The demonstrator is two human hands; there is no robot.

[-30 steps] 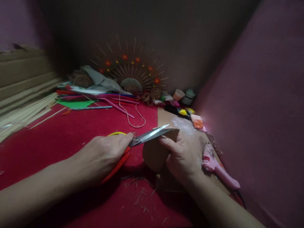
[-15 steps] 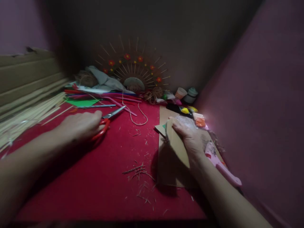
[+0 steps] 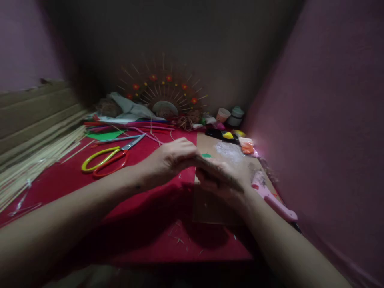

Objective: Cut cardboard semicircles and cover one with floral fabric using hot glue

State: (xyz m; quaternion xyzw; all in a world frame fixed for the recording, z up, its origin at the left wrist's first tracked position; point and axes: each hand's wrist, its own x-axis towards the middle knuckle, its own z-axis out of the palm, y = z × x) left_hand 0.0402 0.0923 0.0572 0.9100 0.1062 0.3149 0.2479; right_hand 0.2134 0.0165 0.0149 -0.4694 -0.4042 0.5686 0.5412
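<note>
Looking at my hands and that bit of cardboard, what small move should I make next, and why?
I'd probably tilt the cardboard piece so its flat face shows: it sits nearly edge-on, so its outline is hard to check. The right hand grips it, the left hand appears to touch it, and the scissors lie on the table.

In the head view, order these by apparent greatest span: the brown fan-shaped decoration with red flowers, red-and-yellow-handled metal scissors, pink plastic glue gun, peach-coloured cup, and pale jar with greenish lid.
1. Fan-shaped decoration
2. Metal scissors
3. Pink glue gun
4. Peach-coloured cup and pale jar: too alike to rank
</note>
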